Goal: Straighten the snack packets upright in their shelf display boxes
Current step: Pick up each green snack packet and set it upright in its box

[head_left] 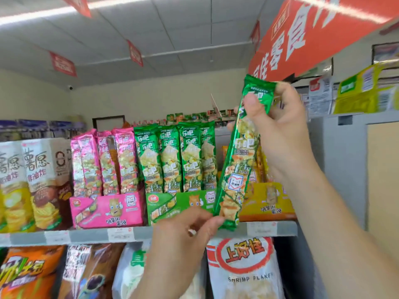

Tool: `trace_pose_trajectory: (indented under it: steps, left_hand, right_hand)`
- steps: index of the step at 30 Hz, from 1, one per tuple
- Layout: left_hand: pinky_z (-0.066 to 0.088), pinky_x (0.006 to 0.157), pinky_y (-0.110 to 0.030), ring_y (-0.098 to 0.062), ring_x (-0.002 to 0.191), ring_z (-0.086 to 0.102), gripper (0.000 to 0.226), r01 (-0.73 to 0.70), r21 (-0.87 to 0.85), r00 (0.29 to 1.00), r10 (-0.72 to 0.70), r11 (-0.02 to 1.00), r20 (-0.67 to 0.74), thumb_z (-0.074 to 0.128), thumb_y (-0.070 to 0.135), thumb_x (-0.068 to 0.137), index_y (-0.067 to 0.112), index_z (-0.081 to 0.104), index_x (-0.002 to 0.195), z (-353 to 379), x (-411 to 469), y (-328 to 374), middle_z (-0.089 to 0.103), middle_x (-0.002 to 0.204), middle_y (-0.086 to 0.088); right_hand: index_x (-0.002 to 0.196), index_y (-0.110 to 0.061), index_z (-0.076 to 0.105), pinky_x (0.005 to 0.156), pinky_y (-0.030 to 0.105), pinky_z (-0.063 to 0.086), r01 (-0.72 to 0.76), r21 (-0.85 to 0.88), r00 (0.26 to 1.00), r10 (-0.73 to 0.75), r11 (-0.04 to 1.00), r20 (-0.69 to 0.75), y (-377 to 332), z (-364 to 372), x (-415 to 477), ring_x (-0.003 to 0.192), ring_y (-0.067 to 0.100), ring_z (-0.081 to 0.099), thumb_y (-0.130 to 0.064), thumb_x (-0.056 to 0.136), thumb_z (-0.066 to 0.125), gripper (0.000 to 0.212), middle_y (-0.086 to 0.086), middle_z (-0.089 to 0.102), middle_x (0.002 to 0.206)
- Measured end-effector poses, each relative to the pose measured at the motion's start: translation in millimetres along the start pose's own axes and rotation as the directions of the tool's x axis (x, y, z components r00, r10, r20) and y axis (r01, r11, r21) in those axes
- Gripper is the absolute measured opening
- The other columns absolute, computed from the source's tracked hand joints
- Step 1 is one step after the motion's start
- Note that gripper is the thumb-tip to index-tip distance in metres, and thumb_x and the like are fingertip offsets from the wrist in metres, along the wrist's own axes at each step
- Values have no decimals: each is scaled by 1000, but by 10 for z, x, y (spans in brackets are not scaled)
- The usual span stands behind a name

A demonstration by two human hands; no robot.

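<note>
A long green snack packet [239, 160] is held out in front of the shelf, tilted with its top to the right. My right hand [278, 130] grips its top end. My left hand [190, 229] pinches its bottom end. Behind it, several green packets [174, 158] stand upright in a green display box [181, 207]. To their left, pink packets [105, 162] stand in a pink display box [108, 210]. An orange display box [269, 203] sits at the right, partly hidden by the held packet and my right arm.
The grey shelf edge [90, 236] carries price labels. Tall crisp cartons [36, 182] stand at the left. Snack bags, one a white shrimp flakes bag [244, 268], fill the shelf below. An orange hanging banner [313, 33] is overhead at right, above a grey cabinet [345, 169].
</note>
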State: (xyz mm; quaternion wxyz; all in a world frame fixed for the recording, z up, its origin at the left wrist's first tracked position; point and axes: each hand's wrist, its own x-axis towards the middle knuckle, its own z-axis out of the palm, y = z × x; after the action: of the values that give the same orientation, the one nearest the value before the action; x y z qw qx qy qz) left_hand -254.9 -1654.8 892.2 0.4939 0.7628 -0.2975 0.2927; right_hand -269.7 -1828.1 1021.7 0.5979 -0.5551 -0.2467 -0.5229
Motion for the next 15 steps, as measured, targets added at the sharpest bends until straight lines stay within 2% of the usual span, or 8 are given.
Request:
trace_pose_trajectory:
  steps: [1, 3, 5, 6, 8, 10, 13, 15]
  left_hand:
    - [48, 59, -18, 6, 63, 59, 19, -117, 163, 993, 119, 980, -6, 68, 57, 80, 43, 66, 92, -48, 127, 23, 71, 80, 21]
    - [50, 69, -22, 2, 80, 59, 15, -287, 437, 934, 349, 853, -69, 68, 38, 81, 30, 74, 93, -167, 406, 92, 72, 89, 15]
    - [48, 83, -30, -15, 98, 61, 24, -354, 601, 853, 511, 717, -107, 68, 26, 81, 18, 75, 102, -270, 682, 187, 71, 105, 1]
    - [46, 90, -34, -24, 106, 60, 28, -366, 645, 833, 545, 671, -94, 70, 22, 83, 13, 72, 110, -315, 822, 241, 68, 114, -4]
    - [38, 103, -37, -31, 120, 52, 45, -390, 680, 842, 540, 621, -10, 71, 19, 82, 9, 63, 125, -380, 1076, 342, 60, 130, -10]
    - [30, 114, -40, -30, 133, 42, 64, -424, 699, 866, 483, 576, 127, 68, 26, 80, 9, 50, 138, -409, 1286, 399, 48, 144, -11]
    - [18, 118, -48, -20, 144, 26, 81, -417, 762, 904, 316, 496, 288, 59, 42, 79, 21, 28, 151, -403, 1511, 388, 33, 156, -1]
    - [11, 120, -49, -16, 143, 27, 84, -418, 796, 908, 241, 438, 343, 59, 52, 78, 27, 25, 151, -394, 1584, 327, 35, 154, 5]
  right_hand:
    - [99, -22, 50, 76, 35, 54, 63, 17, 998, -62, 998, -27, -17, 1, 78, 79, 12, 62, -15, 92, 65, 18, -6, 66, 87]
    - [96, -23, 45, 76, 30, 51, 200, 13, 974, -198, 980, -108, -51, 13, 228, 78, 8, 58, -14, 91, 65, 22, -5, 59, 87]
    - [95, -24, 42, 76, 29, 47, 312, -5, 940, -310, 950, -143, -59, 42, 343, 78, 5, 53, -13, 92, 63, 24, -2, 53, 88]
    - [95, -24, 41, 76, 33, 48, 348, -7, 928, -345, 938, -138, -46, 65, 382, 79, 8, 52, -13, 93, 63, 25, 1, 52, 89]
    - [97, -24, 40, 73, 42, 51, 373, -14, 922, -372, 928, -107, 14, 132, 427, 78, 13, 53, -14, 93, 63, 26, 3, 51, 89]
    - [97, -25, 40, 70, 46, 49, 360, -40, 930, -362, 932, -69, 105, 200, 440, 73, 15, 53, -16, 93, 64, 25, -3, 51, 84]
    - [100, -19, 43, 66, 48, 47, 303, -61, 953, -304, 951, -11, 294, 248, 401, 68, 18, 54, -21, 92, 65, 24, -9, 53, 79]
    - [98, -24, 44, 65, 43, 47, 277, -61, 961, -277, 959, 9, 393, 237, 380, 68, 12, 55, -23, 92, 65, 22, -11, 54, 77]
